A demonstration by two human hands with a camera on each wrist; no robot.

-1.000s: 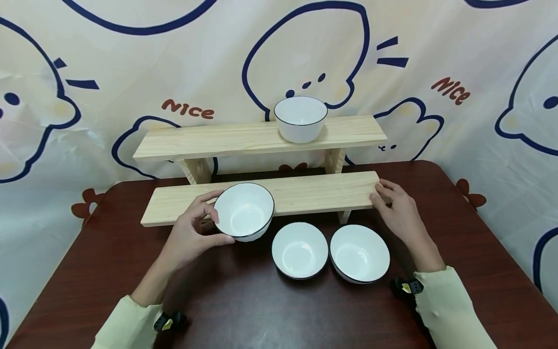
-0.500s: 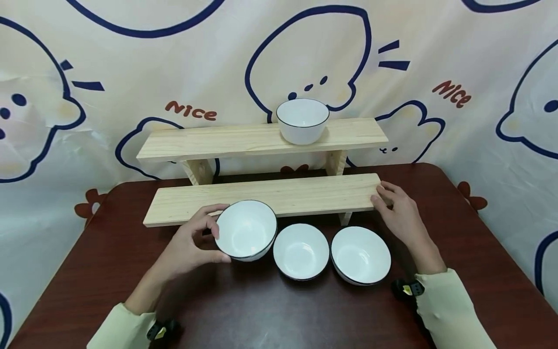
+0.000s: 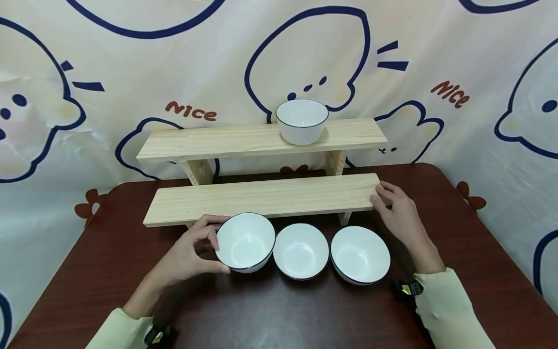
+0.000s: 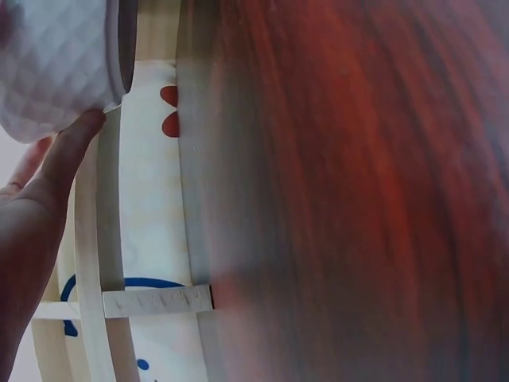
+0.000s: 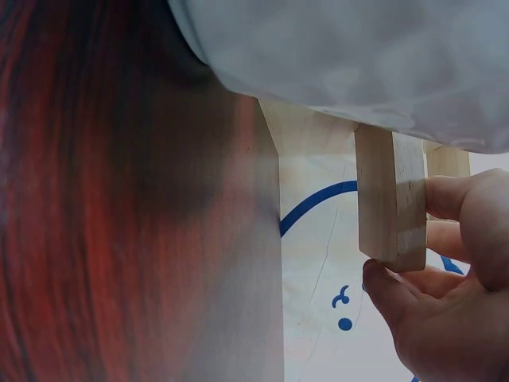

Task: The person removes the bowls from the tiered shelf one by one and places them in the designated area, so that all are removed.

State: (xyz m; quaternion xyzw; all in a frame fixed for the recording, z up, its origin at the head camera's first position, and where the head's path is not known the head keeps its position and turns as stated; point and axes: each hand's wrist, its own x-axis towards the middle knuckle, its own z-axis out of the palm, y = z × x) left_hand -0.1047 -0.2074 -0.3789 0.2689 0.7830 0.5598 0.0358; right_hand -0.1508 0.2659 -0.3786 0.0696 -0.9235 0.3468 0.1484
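A white bowl with a dark rim is held in my left hand, thumb on its near side and fingers at its far left side. Its textured outside shows in the left wrist view, seemingly just above the table. My right hand grips the right end of the lower shelf board; the right wrist view shows thumb and fingers on either side of that board end. Beside the held bowl stand a middle bowl and a right bowl.
Another white bowl stands on the upper shelf board, right of its middle. The two-tier wooden shelf stands on a dark red-brown table. Behind it hangs a cloth printed with cartoon figures.
My left hand has brought its bowl down and toward me, from over the front edge of the lower board to beside the middle bowl. The right hand stays on the board end.
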